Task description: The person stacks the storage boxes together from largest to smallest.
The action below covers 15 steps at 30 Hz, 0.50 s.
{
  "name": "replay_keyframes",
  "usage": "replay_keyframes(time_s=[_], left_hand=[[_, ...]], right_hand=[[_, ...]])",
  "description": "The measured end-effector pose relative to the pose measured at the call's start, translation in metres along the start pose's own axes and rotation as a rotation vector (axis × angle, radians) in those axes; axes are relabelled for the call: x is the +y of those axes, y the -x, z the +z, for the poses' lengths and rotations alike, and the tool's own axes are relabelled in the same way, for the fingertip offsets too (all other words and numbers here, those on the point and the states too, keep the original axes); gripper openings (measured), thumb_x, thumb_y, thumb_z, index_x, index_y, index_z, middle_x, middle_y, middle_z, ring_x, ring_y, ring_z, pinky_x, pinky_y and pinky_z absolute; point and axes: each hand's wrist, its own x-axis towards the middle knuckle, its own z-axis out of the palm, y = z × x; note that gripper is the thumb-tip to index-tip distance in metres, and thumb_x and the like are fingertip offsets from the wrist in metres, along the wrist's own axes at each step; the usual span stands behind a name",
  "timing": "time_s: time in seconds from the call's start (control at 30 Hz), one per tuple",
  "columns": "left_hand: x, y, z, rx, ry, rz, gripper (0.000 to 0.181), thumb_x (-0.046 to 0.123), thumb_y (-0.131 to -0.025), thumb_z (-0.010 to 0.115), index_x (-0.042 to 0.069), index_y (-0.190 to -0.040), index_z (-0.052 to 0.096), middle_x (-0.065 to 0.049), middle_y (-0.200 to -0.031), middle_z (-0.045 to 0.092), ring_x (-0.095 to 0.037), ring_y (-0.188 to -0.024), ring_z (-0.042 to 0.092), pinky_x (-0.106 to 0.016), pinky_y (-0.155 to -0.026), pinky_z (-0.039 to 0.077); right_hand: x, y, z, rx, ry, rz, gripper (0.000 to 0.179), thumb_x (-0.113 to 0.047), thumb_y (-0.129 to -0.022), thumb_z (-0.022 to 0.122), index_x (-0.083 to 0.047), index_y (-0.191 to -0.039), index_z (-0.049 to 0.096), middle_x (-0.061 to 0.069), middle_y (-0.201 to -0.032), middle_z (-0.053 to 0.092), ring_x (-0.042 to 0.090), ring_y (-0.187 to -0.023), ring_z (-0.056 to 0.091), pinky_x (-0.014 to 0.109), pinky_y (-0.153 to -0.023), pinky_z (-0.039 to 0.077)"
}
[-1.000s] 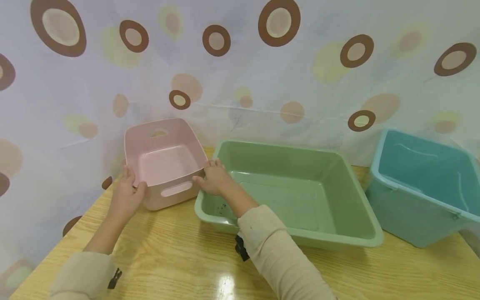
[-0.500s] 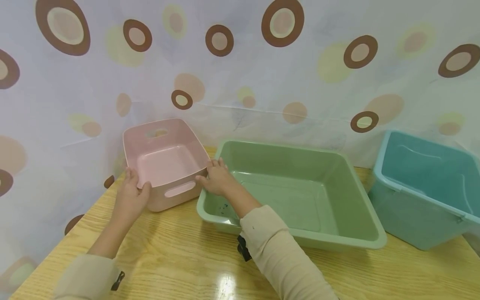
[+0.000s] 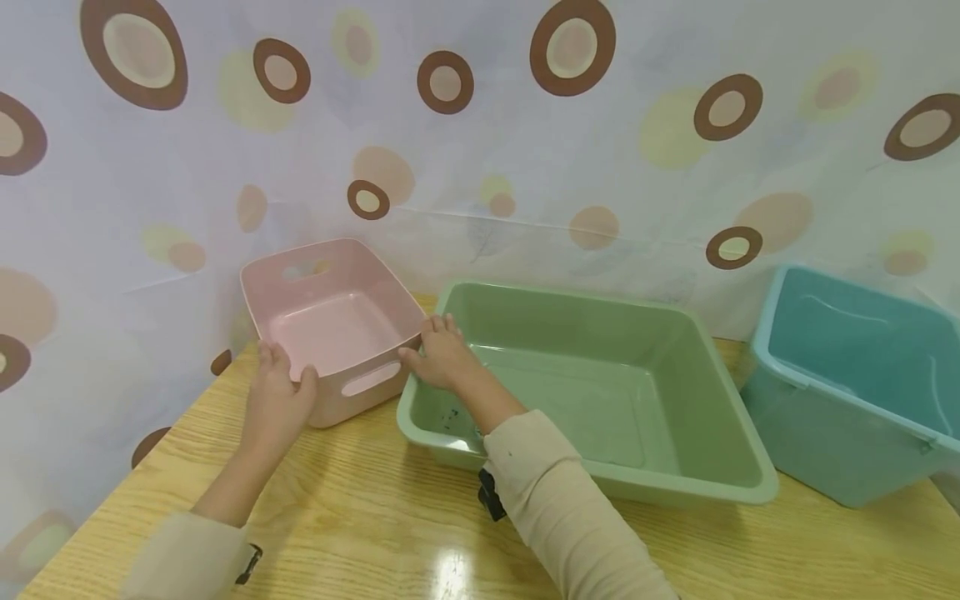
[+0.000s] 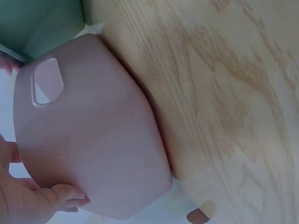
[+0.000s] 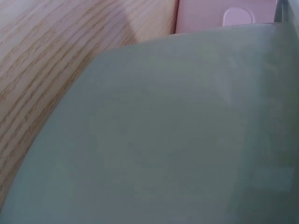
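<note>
A pink plastic storage basket (image 3: 330,325) with cut-out handles stands on the table at the left, its near right corner over the rim of a green tub (image 3: 600,475). My left hand (image 3: 277,400) grips its near left corner, thumb toward the front wall and fingers along the left side. In the left wrist view, that hand (image 4: 32,196) lies against the basket's outer wall (image 4: 103,126). My right hand (image 3: 446,354) holds the near right corner, fingers over the rim. The right wrist view shows the tub's outer wall (image 5: 154,130); the right hand is out of its sight.
At the right, a teal bin (image 3: 840,433) stands beside the tub. Small dark specks (image 3: 450,417) show inside the tub's left end. Behind everything hangs a patterned cloth (image 3: 480,167). The wooden table (image 3: 360,517) extends in front.
The pink basket has turned slightly: its near end has swung to the right and its far end to the left. Both hands have moved right with it, the left hand more.
</note>
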Motion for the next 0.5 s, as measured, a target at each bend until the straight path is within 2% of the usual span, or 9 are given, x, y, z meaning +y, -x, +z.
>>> replay_keyframes(time_s=[0.07, 0.13, 0.17, 0.23, 0.27, 0.33, 0.37, 0.43, 0.5], left_hand=[[0.001, 0.0, 0.002, 0.017, 0.013, -0.003, 0.065, 0.023, -0.096, 0.035, -0.021, -0.137, 0.012, -0.038, -0.145, -0.003, -0.044, -0.086, 0.06, -0.046, -0.076, 0.052], [0.0, -0.002, 0.003, 0.029, 0.046, -0.016, 0.064, 0.022, -0.095, 0.035, -0.021, -0.137, 0.011, -0.037, -0.147, -0.005, -0.051, -0.115, 0.047, -0.053, -0.093, 0.045], [-0.001, -0.003, 0.004, 0.044, 0.065, -0.019, 0.064, 0.02, -0.095, 0.036, -0.021, -0.137, 0.012, -0.036, -0.147, -0.004, -0.052, -0.118, 0.044, -0.055, -0.096, 0.043], [-0.004, -0.006, 0.003, 0.076, 0.109, -0.021, 0.063, 0.017, -0.094, 0.037, -0.021, -0.137, 0.013, -0.035, -0.149, -0.002, -0.054, -0.131, 0.023, -0.059, -0.105, 0.031], [-0.005, -0.008, 0.001, 0.087, 0.127, -0.019, 0.062, 0.016, -0.093, 0.037, -0.022, -0.137, 0.014, -0.035, -0.149, 0.0, -0.053, -0.131, 0.024, -0.06, -0.104, 0.029], [-0.01, -0.012, -0.001, 0.105, 0.147, -0.023, 0.06, 0.014, -0.093, 0.036, -0.022, -0.137, 0.015, -0.042, -0.133, 0.032, -0.045, -0.106, 0.056, -0.051, -0.086, 0.051], [-0.012, -0.014, -0.003, 0.098, 0.156, -0.032, 0.06, 0.013, -0.094, 0.035, -0.022, -0.137, 0.014, -0.039, -0.115, 0.048, -0.036, -0.085, 0.063, -0.044, -0.071, 0.056], [-0.016, -0.018, -0.006, 0.058, 0.174, -0.074, 0.059, 0.015, -0.095, 0.03, -0.019, -0.139, 0.01, -0.02, -0.077, 0.054, -0.016, -0.05, 0.051, -0.028, -0.046, 0.048], [-0.019, -0.021, -0.008, 0.023, 0.192, -0.113, 0.058, 0.015, -0.095, 0.028, -0.016, -0.141, 0.008, -0.003, -0.059, 0.041, -0.005, -0.038, 0.029, -0.02, -0.035, 0.03]], right_hand=[[0.0, 0.0, 0.0, 0.001, 0.017, -0.001, 0.071, -0.04, -0.098, 0.04, 0.006, -0.146, 0.014, 0.02, -0.154, 0.01, 0.035, -0.144, 0.002, 0.039, -0.118, 0.005], [0.0, 0.0, 0.0, 0.0, 0.053, -0.008, 0.071, -0.041, -0.098, 0.039, 0.006, -0.145, 0.015, 0.021, -0.154, 0.011, 0.035, -0.144, 0.003, 0.04, -0.118, 0.006], [-0.001, 0.001, 0.0, -0.006, 0.073, -0.016, 0.071, -0.041, -0.098, 0.039, 0.006, -0.145, 0.015, 0.021, -0.154, 0.011, 0.035, -0.144, 0.004, 0.04, -0.118, 0.007], [-0.003, 0.004, 0.001, -0.021, 0.118, -0.041, 0.071, -0.042, -0.098, 0.038, 0.007, -0.145, 0.016, 0.022, -0.154, 0.012, 0.035, -0.144, 0.005, 0.04, -0.118, 0.009], [-0.005, 0.006, 0.001, -0.031, 0.139, -0.059, 0.071, -0.042, -0.098, 0.038, 0.007, -0.145, 0.016, 0.022, -0.154, 0.013, 0.035, -0.144, 0.006, 0.04, -0.118, 0.009], [-0.009, 0.01, 0.002, -0.048, 0.174, -0.1, 0.071, -0.041, -0.098, 0.038, 0.007, -0.145, 0.017, 0.022, -0.153, 0.015, 0.035, -0.144, 0.009, 0.04, -0.118, 0.012], [-0.011, 0.013, 0.003, -0.057, 0.184, -0.116, 0.07, -0.041, -0.098, 0.038, 0.007, -0.145, 0.018, 0.022, -0.153, 0.016, 0.035, -0.144, 0.009, 0.04, -0.118, 0.013], [-0.014, 0.017, 0.004, -0.068, 0.201, -0.139, 0.07, -0.041, -0.098, 0.038, 0.007, -0.145, 0.019, 0.022, -0.153, 0.015, 0.035, -0.144, 0.009, 0.04, -0.118, 0.014], [-0.016, 0.02, 0.005, -0.071, 0.204, -0.14, 0.069, -0.041, -0.098, 0.038, 0.007, -0.145, 0.02, 0.022, -0.154, 0.015, 0.034, -0.144, 0.009, 0.041, -0.118, 0.015]])
